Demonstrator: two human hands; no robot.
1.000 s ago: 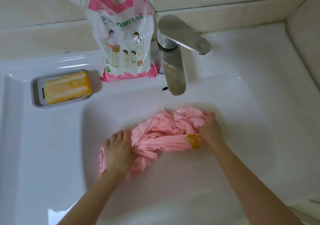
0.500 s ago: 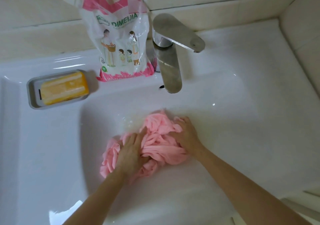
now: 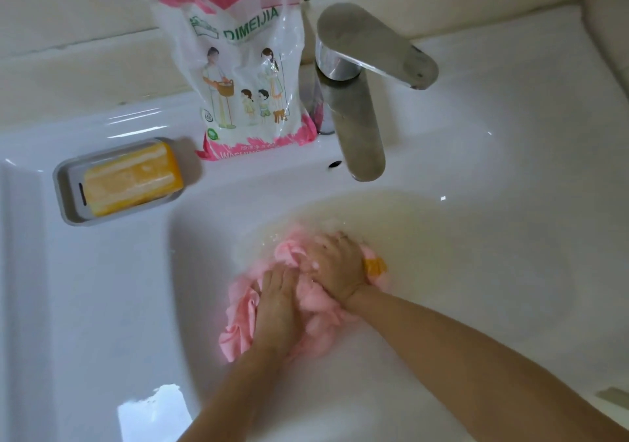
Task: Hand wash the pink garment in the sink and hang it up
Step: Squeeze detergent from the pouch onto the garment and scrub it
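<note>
The pink garment (image 3: 240, 319) lies bunched in shallow water in the white sink (image 3: 476, 237), with an orange patch showing at its right end. My left hand (image 3: 277, 309) grips the near part of the bundle, fingers curled into the cloth. My right hand (image 3: 337, 268) clutches the far part, knuckles up, pressed close against the left hand. Most of the garment's middle is hidden under both hands.
A steel faucet (image 3: 357, 101) overhangs the basin's back edge. A pink-and-white detergent pouch (image 3: 245, 67) leans on the tiled wall behind it. At the left rim a grey soap dish (image 3: 64, 196) holds a yellow soap bar (image 3: 132, 179).
My hands have drawn together, from the garment's spread ends to side by side on a tight bundle. The cloth is scrunched smaller and the orange patch shows again at the right.
</note>
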